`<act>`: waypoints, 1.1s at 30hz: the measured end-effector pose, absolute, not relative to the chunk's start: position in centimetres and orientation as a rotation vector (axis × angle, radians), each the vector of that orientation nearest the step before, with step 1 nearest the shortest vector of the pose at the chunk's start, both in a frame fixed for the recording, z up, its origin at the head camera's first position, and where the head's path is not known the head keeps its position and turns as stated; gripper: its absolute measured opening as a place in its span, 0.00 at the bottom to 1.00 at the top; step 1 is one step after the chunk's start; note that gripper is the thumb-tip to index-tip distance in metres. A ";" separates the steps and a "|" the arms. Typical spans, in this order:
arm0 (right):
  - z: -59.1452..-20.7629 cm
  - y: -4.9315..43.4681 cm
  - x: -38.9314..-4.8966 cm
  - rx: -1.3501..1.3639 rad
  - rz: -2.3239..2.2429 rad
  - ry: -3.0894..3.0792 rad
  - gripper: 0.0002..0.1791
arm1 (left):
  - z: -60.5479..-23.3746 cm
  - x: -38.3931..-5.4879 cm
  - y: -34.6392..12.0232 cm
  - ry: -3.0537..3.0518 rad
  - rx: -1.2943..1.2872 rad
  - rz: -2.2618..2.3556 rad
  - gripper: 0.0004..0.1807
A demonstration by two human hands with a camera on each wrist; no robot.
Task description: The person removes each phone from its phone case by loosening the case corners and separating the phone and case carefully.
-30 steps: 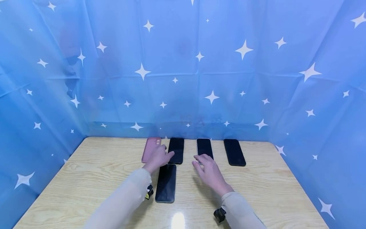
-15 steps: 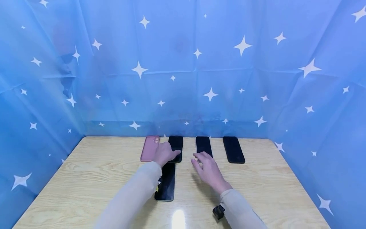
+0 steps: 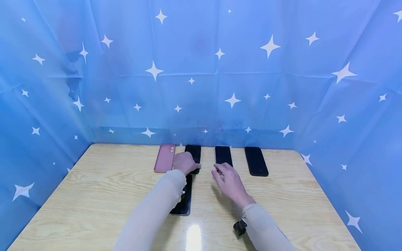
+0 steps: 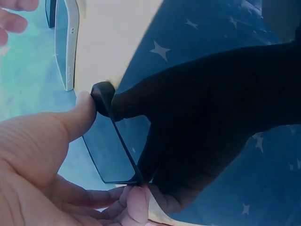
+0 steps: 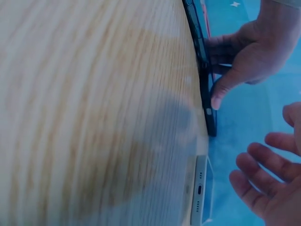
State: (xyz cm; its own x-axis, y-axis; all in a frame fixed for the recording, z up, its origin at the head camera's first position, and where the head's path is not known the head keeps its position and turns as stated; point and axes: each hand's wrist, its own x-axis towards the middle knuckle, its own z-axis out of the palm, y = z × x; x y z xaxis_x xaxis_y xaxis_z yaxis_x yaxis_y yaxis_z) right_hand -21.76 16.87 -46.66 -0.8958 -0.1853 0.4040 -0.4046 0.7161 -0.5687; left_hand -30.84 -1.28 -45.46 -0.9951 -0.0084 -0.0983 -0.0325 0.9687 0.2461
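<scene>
In the head view my left hand reaches to a black smartphone lying in the back row. Its thumb and fingertips grip the two side edges near the front end, as the left wrist view shows on that phone. Under the left forearm lies another dark smartphone, partly covered. My right hand hovers by the front end of a white-edged phone, fingers loosely bent and holding nothing. From the right wrist view, the right hand is apart from that white-edged phone.
Left of the gripped phone lies a pink phone or phone case, camera side up. A further black phone lies at the right of the row. The wooden table ends at a blue star-patterned curtain.
My left hand has moved right from beside the pink phone or case onto the black phone and now takes its edges. The right hand stays nearly still; the head view tilts slightly.
</scene>
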 end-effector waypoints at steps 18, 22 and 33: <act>-46.5 16.5 -22.6 0.454 0.978 -2.625 0.16 | -45.5 -31.6 -1.8 2.913 -0.175 0.543 0.30; -46.3 16.4 -22.7 0.453 0.982 -2.632 0.17 | -45.4 -31.5 -2.1 2.934 -0.152 0.602 0.26; -45.3 16.7 -23.4 0.484 0.939 -2.659 0.18 | -44.6 -31.8 -3.2 2.874 -0.150 0.801 0.22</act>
State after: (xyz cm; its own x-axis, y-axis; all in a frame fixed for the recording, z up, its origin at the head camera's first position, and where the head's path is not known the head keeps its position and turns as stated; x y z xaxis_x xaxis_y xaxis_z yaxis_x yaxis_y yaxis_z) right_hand -23.41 16.75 -45.28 -0.9050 -0.2172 0.3658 -0.3988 0.7328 -0.5514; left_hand -31.82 -3.20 -44.60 -0.9831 -0.0552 -0.1745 -0.1375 0.8521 0.5051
